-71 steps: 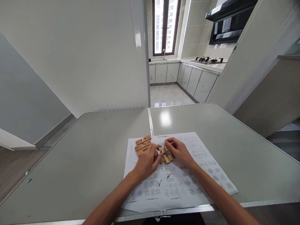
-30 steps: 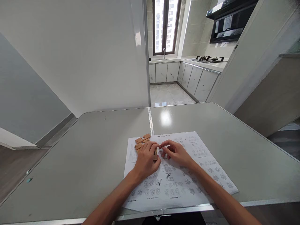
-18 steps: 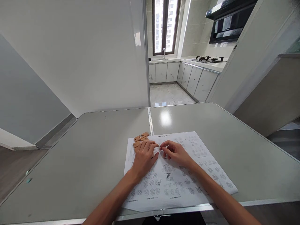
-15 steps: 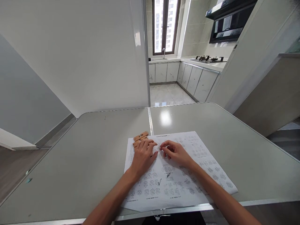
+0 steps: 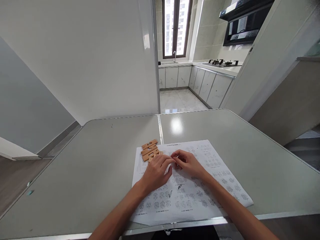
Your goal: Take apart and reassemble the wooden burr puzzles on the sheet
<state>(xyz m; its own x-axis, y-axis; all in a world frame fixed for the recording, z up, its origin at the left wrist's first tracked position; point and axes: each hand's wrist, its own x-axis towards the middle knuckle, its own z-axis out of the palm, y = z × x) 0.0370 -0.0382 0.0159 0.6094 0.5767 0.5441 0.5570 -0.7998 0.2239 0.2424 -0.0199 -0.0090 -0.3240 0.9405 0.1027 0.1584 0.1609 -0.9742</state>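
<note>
Head view, nearest first: a grey table (image 5: 75, 173) with a metal rim carries a printed paper sheet (image 5: 177, 216), its rows of small line drawings too fine to read. Over its middle, the left hand (image 5: 158, 170) arches palm down, thumb apart from the index finger; whether anything sits beneath the palm is hidden. Beside it, the right hand (image 5: 187, 164) curls with thumb and index tips drawn close together, meeting the left fingertips. Whether a small piece is pinched there I cannot tell.

Just beyond the left knuckles, small pale wooden blocks (image 5: 150, 159) show in part. Behind them, three notched wooden strips (image 5: 150, 150) lie side by side at the sheet's far left corner, the farthest reaching past the paper's edge.

My judgement is that the step in hand is fingertip work on something small, and the next move calls for a light, steady touch that leaves the strips undisturbed.

Farther off, beyond the table, are kitchen cabinets (image 5: 178, 77), a stove (image 5: 222, 63) and a window (image 5: 168, 33).
</note>
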